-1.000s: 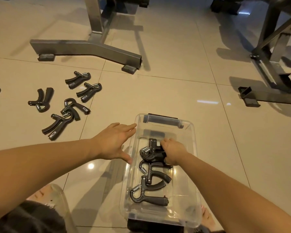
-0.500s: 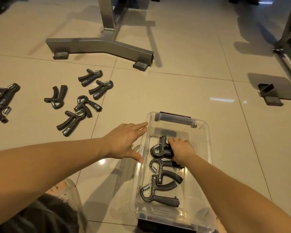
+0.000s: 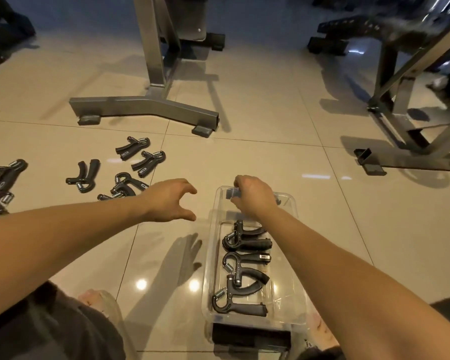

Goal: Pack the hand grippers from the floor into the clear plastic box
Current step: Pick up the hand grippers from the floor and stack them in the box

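On the tiled floor (image 3: 244, 157) the clear plastic box (image 3: 211, 255) sits right in front of the person, long axis running away from the camera. Inside, three packed grippers (image 3: 247, 240) lie flat in a near-to-far row, spring heads left, handles pointing right. Over the box's far end hangs the right hand (image 3: 256, 200), fingers curled by the grey latch (image 3: 230, 194) on the far rim; it is blurred, so I cannot tell if it pinches the latch or holds nothing. Just left of the box, clear of it, the left hand (image 3: 168, 201) hovers with fingers and thumb spread, empty. Scattered to the left and ahead-left are the loose hand grippers (image 3: 85, 175), seven or so, none touching the box. Of these the nearest gripper (image 3: 129, 181) lies just beyond the left wrist, tangled with another partly hidden under the forearm; its long axis runs roughly left-right, spring head left, handle tip toward the box. Judgement: the next pick is a left-side reach, since the left hand is clearly nearer and the right would have to cross the box; the grip should come down across the handles, not along them. Task roughly a third done. Further back a metal rack foot (image 3: 146, 107) stands well apart from the pile.
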